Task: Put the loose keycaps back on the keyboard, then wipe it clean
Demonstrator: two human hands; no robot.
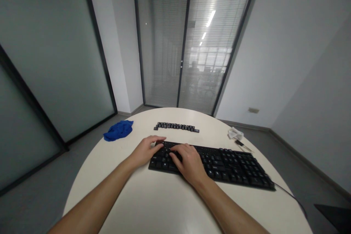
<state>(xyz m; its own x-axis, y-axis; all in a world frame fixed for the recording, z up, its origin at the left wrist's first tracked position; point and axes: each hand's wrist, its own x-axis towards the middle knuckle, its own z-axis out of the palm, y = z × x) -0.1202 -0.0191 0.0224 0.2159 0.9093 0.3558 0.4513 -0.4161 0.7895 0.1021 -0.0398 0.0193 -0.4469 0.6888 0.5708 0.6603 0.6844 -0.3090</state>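
Note:
A black keyboard (219, 162) lies across the table, angled with its right end nearer me. My left hand (144, 150) rests at its upper left corner, thumb and index finger stretched out and apart, nothing seen between them. Over the left part of the keys is my right hand (190, 161), its fingers curled and the thumb tip close to the index tip. Anything between those two tips is too small and dark to make out. Behind the keyboard, loose black keycaps (177, 126) stand lined up in rows.
A crumpled blue cloth (118, 130) lies at the table's left edge. On the right are a crumpled clear plastic bag (235, 133) and a small black-ended tool (239, 142). The keyboard's cable (287, 192) runs over the right edge of the round white table (142, 204).

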